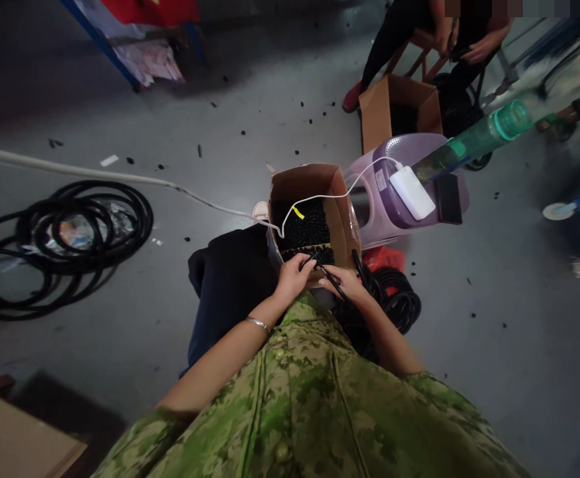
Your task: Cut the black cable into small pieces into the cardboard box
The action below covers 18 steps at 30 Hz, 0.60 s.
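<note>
Just over the near edge of an open cardboard box [345, 249], my two hands are close together. My left hand [293, 277] is closed, thumb and fingertips pinching a small dark piece whose kind I cannot make out. My right hand [347, 284] is closed around a thin black rod-like length [334, 283], which slants from near the left fingertips down toward the right wrist. Many small black pieces [304, 226] fill the left part of the box. A white cable [319, 196] with a yellow tag [297, 212] crosses above them.
Right of the box, a purple plastic stool [394, 143] bears a white power bank [412, 192], a dark phone [449, 199] and a green bottle [483, 136]. Black coils [402, 302] lie below it; more black hose [85, 265] lies left. Another person sits behind a second box [377, 113].
</note>
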{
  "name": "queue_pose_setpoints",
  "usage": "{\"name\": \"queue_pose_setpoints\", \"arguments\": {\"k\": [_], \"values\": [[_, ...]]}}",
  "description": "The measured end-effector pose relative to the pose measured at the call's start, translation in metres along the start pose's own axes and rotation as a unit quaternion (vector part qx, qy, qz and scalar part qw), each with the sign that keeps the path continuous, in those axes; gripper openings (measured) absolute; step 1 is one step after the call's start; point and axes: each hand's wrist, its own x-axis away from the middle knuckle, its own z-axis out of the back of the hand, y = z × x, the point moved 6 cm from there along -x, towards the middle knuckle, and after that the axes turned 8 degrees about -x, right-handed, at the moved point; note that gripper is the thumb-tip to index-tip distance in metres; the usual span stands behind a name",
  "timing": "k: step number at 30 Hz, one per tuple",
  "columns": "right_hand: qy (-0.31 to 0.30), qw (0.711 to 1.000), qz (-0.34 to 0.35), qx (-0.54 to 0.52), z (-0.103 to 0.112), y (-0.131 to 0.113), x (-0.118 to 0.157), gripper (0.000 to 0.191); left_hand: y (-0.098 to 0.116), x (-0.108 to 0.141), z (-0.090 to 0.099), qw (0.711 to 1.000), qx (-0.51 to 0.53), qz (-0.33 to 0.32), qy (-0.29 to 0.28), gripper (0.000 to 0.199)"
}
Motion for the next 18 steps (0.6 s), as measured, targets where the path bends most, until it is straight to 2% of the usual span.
{"name": "queue_pose_setpoints", "arguments": {"k": [13,18], "values": [[0.02,1.0,-0.001,-0.005,-0.0025,-0.0015,-0.0005,0.045,0.0046,-0.0015,-0.0017,0.998,-0.05,-0.031,-0.029,0.019],[0.039,0.997,-0.039,0.055,-0.0023,0.0061,0.0047,0.036,0.0004,-0.0046,-0.0023,0.998,-0.054,-0.022,-0.033,0.02]]}}
